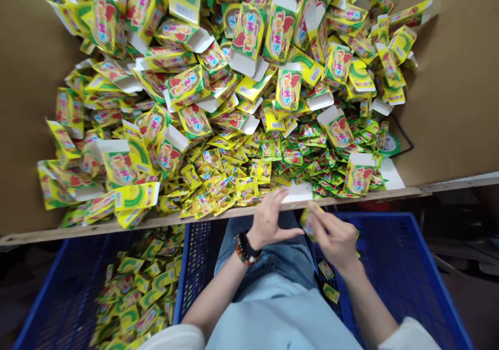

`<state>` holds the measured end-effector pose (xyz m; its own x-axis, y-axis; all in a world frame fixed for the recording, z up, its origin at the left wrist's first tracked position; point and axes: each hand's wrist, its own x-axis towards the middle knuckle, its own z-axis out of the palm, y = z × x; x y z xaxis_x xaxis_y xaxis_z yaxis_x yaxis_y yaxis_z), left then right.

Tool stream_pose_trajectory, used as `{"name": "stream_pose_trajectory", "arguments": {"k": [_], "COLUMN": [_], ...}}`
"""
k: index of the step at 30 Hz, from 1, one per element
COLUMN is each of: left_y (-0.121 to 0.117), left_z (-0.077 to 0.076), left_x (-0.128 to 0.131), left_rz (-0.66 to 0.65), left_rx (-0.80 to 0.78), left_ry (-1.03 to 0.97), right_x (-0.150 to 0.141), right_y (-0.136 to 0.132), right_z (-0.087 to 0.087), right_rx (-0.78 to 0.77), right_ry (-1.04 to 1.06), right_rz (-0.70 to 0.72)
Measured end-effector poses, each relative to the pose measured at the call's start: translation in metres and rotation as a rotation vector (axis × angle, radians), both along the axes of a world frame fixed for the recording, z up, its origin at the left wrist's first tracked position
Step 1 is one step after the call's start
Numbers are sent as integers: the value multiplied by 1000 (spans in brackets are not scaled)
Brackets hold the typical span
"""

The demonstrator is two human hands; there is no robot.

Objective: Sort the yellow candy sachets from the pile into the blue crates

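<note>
My right hand is closed on a small yellow-green candy box, partly hidden by the fingers and slightly blurred. It is held in front of the table's wooden edge, above my lap. My left hand is open beside it, thumb stretched toward the box and fingertips at the edge; nothing shows in it. Past the edge lie yellow candy sachets on the left and green candy sachets on the right. One candy box with a raised white flap stands at the right of the sachets.
Behind the sachets rises a heap of open-flapped candy boxes. A blue crate at lower left holds many filled-looking boxes. Another blue crate at lower right has a few boxes inside. The wooden edge runs across the front.
</note>
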<state>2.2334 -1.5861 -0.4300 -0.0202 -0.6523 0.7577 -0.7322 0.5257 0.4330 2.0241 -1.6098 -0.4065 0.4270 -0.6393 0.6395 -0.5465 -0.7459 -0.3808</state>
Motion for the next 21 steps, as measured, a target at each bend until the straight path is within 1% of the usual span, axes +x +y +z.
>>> {"name": "stream_pose_trajectory", "arguments": {"k": [1, 2, 3, 4, 5, 6, 7, 9, 11, 13, 15, 16, 17, 18, 19, 21], "left_y": [5, 8, 9, 7, 3, -2, -9, -22, -31, -35, -35, -34, -34, -34, -34, -36], "left_z": [9, 18, 26, 34, 41, 46, 51, 58, 60, 57, 49, 43, 38, 32, 27, 18], "left_x": [7, 15, 22, 27, 30, 31, 31, 26, 22, 22, 26, 29, 32, 35, 37, 41], "left_rz": [93, 210, 326, 423, 498, 554, 596, 671, 728, 741, 719, 704, 694, 687, 682, 659], "left_rx": [5, 6, 8, 14, 34, 70, 122, 249, 348, 374, 337, 301, 252, 192, 125, -16], "left_ry": [-16, -21, -27, -41, -67, -103, -148, -241, -307, -336, -336, -327, -311, -289, -262, -200], "right_x": [-16, -28, -35, -35, -28, -15, 2, 42, 73, 87, 86, 82, 79, 76, 75, 79], "right_y": [0, -2, -6, -13, -22, -33, -45, -72, -95, -108, -109, -106, -100, -94, -87, -75], "right_z": [1, 2, 2, 2, 3, 4, 7, 13, 21, 28, 32, 32, 31, 30, 28, 22], "right_rx": [7, 6, -7, -26, -50, -73, -106, -196, -265, -322, -340, -316, -258, -159, -18, 361], "right_ry": [92, 167, 211, 228, 217, 196, 175, 176, 196, 194, 127, 58, -34, -141, -255, -458], "right_rz": [-145, -251, -289, -269, -226, -177, -159, -241, -295, -273, -187, -132, -73, -13, 50, 194]}}
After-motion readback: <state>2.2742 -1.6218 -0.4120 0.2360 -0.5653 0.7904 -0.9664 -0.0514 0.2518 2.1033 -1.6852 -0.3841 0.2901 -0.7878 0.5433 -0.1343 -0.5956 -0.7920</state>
